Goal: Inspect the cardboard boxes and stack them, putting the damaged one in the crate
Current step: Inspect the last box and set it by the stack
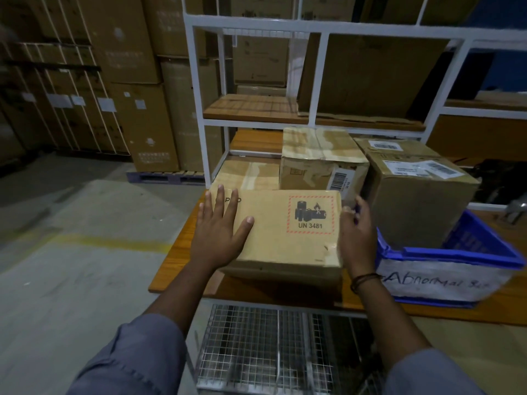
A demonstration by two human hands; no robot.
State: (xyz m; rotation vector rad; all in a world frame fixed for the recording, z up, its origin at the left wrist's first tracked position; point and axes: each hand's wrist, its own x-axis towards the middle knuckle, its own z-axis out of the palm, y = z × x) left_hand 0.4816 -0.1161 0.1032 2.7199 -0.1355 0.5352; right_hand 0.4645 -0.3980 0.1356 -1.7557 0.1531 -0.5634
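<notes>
Hands apart: left hand (222, 238) lies flat, fingers straight, on top of the UN 3481 box (285, 243) | right hand (356, 238) presses its right side, thumb on the top edge | box sits on the bench (176, 269), centre frame | blue crate (445, 255) just right of it | taped box (319, 155) and barcode-labelled box (413, 201) behind, mid-right

Arms outstretched, left hand (221, 235) flat and spread, right hand (356, 238) loosely curved.

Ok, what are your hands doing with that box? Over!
Left hand flat on box top. Right hand against its right side. Crate just right of it. More boxes behind, none in the way.
</notes>
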